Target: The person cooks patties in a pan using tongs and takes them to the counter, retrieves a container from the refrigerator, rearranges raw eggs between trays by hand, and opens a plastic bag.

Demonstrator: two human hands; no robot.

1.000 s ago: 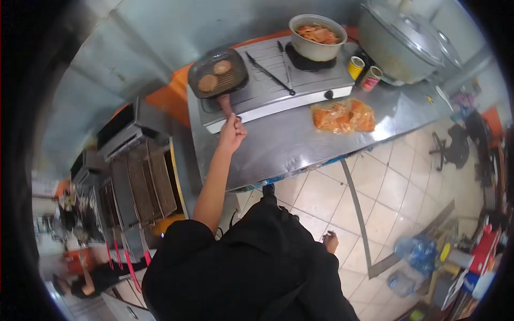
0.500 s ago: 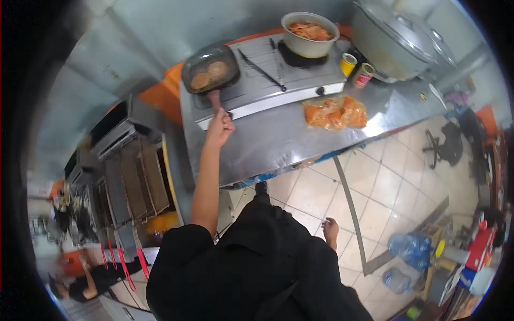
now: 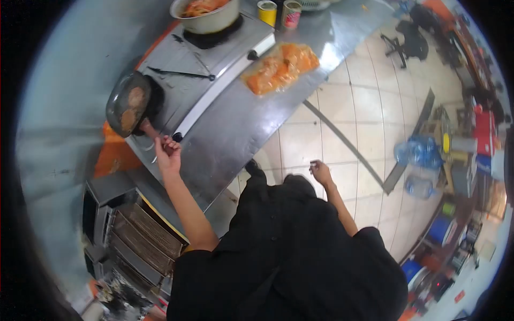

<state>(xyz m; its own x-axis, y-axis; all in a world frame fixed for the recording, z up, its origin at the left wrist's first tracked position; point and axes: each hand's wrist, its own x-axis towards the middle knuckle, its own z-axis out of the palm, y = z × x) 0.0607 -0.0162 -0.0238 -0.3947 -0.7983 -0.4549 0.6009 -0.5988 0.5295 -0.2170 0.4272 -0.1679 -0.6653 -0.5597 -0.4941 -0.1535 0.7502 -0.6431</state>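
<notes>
My left hand (image 3: 169, 155) is closed round the brown handle (image 3: 149, 129) of a dark square-cornered frying pan (image 3: 113, 101). Two round brown patties (image 3: 137, 97) lie in the pan. The pan looks tilted and sits to the left of the dark burner area (image 3: 155, 99), partly covering it. Whether its base touches the stove (image 3: 176, 99), I cannot tell. Away from the counter, my right hand (image 3: 321, 172) hangs low over the tiled floor, fingers loosely curled and apart, with nothing visible in them.
Black tongs (image 3: 182, 74) lie on the stove. Behind them stands a pot (image 3: 214, 22) of reddish food. A clear bag of orange food (image 3: 281, 68) rests on the steel counter (image 3: 225, 115), near a yellow can (image 3: 266, 13) and another can (image 3: 291, 15). Water bottles (image 3: 419, 152) stand at right.
The view has turned, so the stove now lies further left. My left hand has shifted the pan off to the burner's left side and tilted it. My right hand shows more fully.
</notes>
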